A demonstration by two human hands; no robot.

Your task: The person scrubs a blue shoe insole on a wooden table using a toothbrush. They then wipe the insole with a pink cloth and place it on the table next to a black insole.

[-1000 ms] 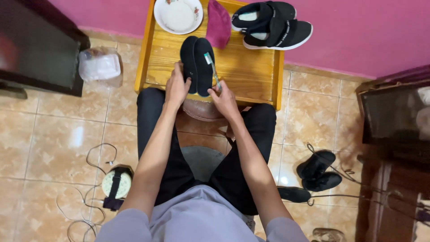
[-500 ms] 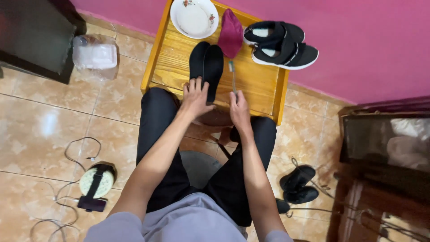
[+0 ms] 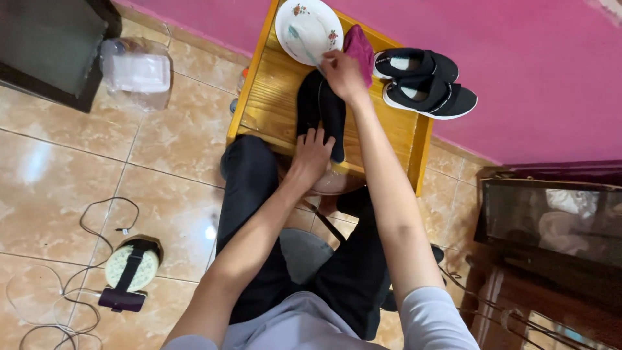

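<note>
Black shoe (image 3: 321,113) under left hand (image 3: 312,154); right hand (image 3: 343,74) w/ toothbrush (image 3: 303,44).

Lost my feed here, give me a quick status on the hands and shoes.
Left hand resting on black shoe pair on the wooden table. Right hand holding a toothbrush over the white plate. Nothing in the way.

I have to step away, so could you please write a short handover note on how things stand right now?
Left hand: resting on the near end of the black shoes, which lie side by side on the yellow wooden table.
Right hand: reaching to the white plate, with a thin pale brush-like tool in its grip, tip over the plate.
Nearby: maroon cloth beside the plate; a second black pair with white soles at the table's far right.
Done and left: cannot tell from this view.
</note>
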